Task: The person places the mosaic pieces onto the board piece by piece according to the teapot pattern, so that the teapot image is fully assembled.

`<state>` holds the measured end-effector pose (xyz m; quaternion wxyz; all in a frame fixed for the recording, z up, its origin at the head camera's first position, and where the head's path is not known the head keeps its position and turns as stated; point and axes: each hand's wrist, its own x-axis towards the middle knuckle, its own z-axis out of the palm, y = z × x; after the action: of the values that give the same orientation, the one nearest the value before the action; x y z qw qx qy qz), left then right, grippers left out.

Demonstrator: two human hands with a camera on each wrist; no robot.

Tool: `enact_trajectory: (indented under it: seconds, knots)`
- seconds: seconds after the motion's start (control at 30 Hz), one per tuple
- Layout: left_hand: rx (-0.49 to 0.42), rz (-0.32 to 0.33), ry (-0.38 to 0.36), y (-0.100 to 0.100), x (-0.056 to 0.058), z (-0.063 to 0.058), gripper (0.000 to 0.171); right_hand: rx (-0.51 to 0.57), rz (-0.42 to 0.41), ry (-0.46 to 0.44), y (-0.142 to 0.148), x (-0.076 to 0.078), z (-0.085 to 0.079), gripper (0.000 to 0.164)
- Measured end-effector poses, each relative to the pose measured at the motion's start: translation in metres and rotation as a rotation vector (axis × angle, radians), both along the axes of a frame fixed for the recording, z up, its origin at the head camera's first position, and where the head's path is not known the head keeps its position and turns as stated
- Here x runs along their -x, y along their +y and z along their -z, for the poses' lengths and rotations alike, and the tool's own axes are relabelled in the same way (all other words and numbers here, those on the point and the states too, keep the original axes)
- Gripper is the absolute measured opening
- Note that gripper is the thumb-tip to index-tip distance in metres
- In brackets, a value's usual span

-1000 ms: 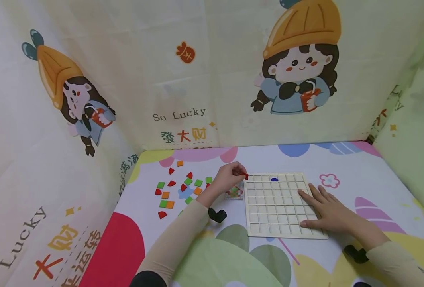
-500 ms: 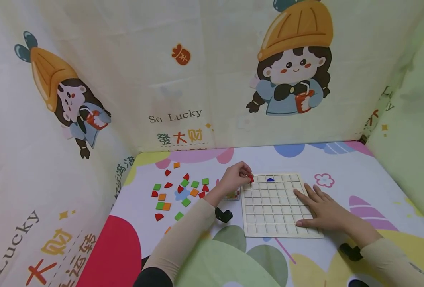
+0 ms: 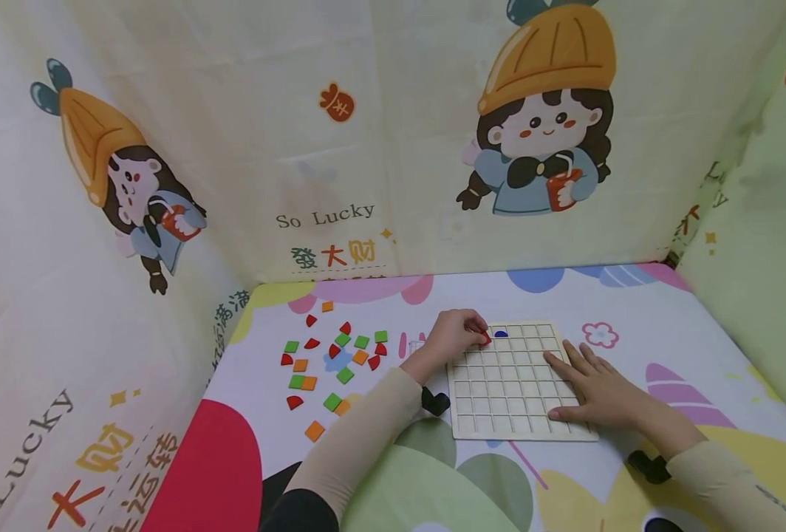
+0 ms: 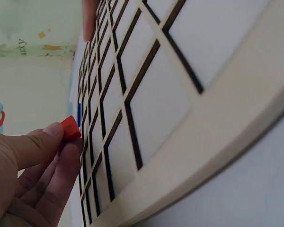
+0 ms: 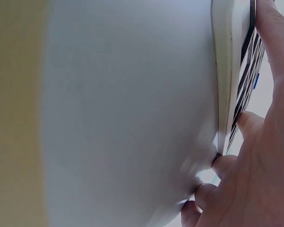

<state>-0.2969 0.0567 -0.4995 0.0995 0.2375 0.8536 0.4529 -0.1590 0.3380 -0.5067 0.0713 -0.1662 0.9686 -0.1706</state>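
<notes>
My left hand (image 3: 456, 336) pinches a small red tile (image 4: 71, 128) between thumb and fingers, over the far-left part of the wooden grid board (image 3: 499, 384). Just right of that tile, a blue piece (image 3: 501, 335) with a rounded top sits in the board's far row. Spread across the board's right edge is my right hand (image 3: 602, 391), its fingers extended; the thumb and a fingertip lie on the grid, while other fingertips touch the tabletop beyond the edge in the right wrist view.
Left of the board lie scattered loose pieces: green squares (image 3: 345, 375), orange squares (image 3: 315, 431) and red quarter-round tiles (image 3: 295, 403). A patterned card behind the left hand is mostly hidden. Printed fabric walls (image 3: 393, 148) stand at the back and sides of the table.
My left hand has moved right with the red tile, from the board's far-left corner to beside the blue piece. The right hand stays on the board's edge. The head view shifted slightly.
</notes>
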Motion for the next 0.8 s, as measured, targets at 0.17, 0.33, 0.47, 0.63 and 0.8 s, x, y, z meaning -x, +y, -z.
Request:
enact_trajectory:
  seconds: [0.17,0.33,0.47,0.63,0.8]
  knots:
    - [0.064,0.003,0.056,0.006,-0.002,0.003,0.008,0.001,0.011,-0.003,-0.001,0.0,0.001,0.106]
    - [0.116,0.005,0.124,0.009,-0.002,0.006,0.004,-0.004,0.011,0.0,-0.001,0.0,0.002,0.106]
    - [0.154,-0.009,0.162,0.014,-0.004,0.006,0.004,-0.005,0.012,-0.006,-0.002,0.0,0.002,0.106]
    - [0.228,-0.045,0.205,0.019,-0.008,0.004,0.003,-0.009,0.015,-0.008,-0.003,0.0,0.002,0.106]
    - [0.305,-0.044,0.265,0.021,-0.011,0.003,0.007,-0.005,0.014,-0.002,-0.004,-0.001,0.0,0.105]
